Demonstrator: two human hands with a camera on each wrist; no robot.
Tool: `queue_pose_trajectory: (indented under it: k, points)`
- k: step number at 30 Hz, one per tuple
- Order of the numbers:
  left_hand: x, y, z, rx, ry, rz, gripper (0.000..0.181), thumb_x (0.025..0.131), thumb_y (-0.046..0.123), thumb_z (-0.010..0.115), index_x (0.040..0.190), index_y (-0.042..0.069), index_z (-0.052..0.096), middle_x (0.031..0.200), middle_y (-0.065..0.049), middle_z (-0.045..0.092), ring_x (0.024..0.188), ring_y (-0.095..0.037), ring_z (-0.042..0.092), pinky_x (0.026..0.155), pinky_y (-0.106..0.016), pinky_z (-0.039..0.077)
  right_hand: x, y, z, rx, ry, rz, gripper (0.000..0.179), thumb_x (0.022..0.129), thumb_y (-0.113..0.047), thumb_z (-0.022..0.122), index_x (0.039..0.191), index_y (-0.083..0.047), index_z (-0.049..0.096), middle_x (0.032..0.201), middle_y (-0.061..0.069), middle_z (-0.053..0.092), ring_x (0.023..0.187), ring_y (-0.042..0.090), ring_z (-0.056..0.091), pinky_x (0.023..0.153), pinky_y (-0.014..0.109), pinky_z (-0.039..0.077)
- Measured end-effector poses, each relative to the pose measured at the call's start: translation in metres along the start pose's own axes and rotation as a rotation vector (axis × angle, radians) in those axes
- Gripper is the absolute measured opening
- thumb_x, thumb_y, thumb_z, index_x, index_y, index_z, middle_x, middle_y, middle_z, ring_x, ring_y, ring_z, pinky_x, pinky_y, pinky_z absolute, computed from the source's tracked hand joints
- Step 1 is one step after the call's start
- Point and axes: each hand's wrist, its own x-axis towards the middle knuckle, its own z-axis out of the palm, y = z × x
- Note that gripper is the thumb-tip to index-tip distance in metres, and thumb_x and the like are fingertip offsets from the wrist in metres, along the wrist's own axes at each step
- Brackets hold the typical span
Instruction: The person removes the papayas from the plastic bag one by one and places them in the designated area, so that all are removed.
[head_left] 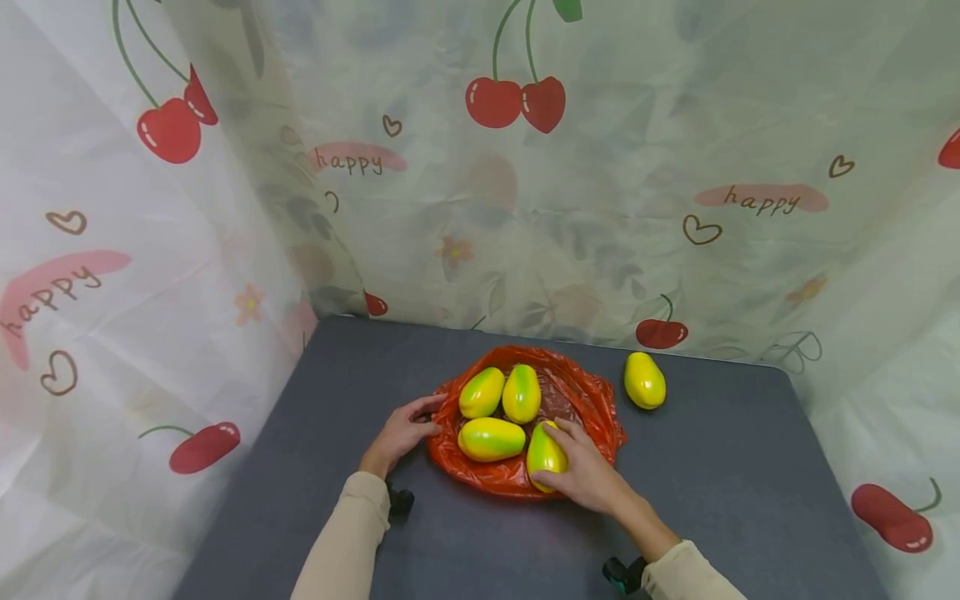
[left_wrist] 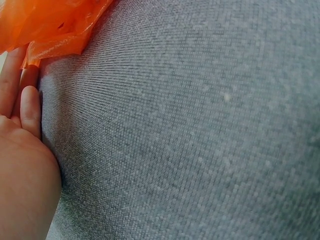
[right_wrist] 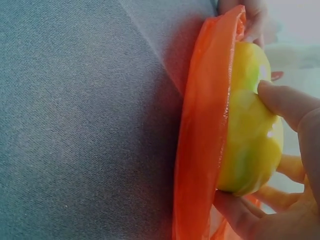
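Note:
In the head view, a red plastic bag [head_left: 596,392] lies spread wide on the dark table, its mouth facing up. My right hand [head_left: 588,471] holds a yellow-green papaya [head_left: 545,457] at the bag's near right side. In the right wrist view, thumb [right_wrist: 285,102] and fingers curve around that papaya [right_wrist: 247,135], right by the bag's rim [right_wrist: 202,130]. Three other papayas [head_left: 491,440] sit inside the bag. My left hand [head_left: 405,433] touches the bag's left rim; in the left wrist view its fingers [left_wrist: 31,110] extend fairly straight beneath the orange-red plastic [left_wrist: 55,25].
Another papaya [head_left: 645,381] lies alone on the table [head_left: 712,467], right of the bag near the back edge. A curtain [head_left: 585,208] with cherry prints hangs behind and along both sides of the table.

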Motion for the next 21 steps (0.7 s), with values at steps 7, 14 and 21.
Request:
queue_pose_trajectory:
  k: [7,14,21]
  points:
    - [-0.001,0.0,-0.001,-0.011,0.001,0.002,0.054,0.089,0.017,0.075,0.139,0.033,0.063,0.142,-0.001,0.062,0.139,-0.026,0.051,0.122,-0.052,0.037,0.0,-0.001,-0.005,0.006,0.034,-0.035,0.082,0.085,-0.048,0.079,0.154,-0.017,0.047,0.161,0.015,0.037,0.139,0.035,0.048,0.112,0.057,0.045]
    - [0.0,0.0,-0.001,-0.018,-0.005,0.0,0.053,0.089,0.018,0.075,0.139,0.033,0.063,0.141,-0.001,0.063,0.137,-0.027,0.053,0.12,-0.052,0.038,-0.001,-0.004,-0.012,0.011,0.076,-0.08,0.081,0.085,-0.041,0.081,0.153,-0.015,0.047,0.16,0.015,0.038,0.133,0.034,0.053,0.105,0.054,0.05]
    - [-0.001,0.001,-0.001,-0.008,-0.003,-0.005,0.053,0.089,0.02,0.076,0.139,0.033,0.063,0.142,-0.001,0.063,0.136,-0.026,0.053,0.12,-0.052,0.039,0.0,-0.004,-0.016,0.002,0.096,-0.126,0.076,0.084,-0.029,0.08,0.151,-0.012,0.049,0.159,0.016,0.04,0.127,0.032,0.056,0.098,0.05,0.053]
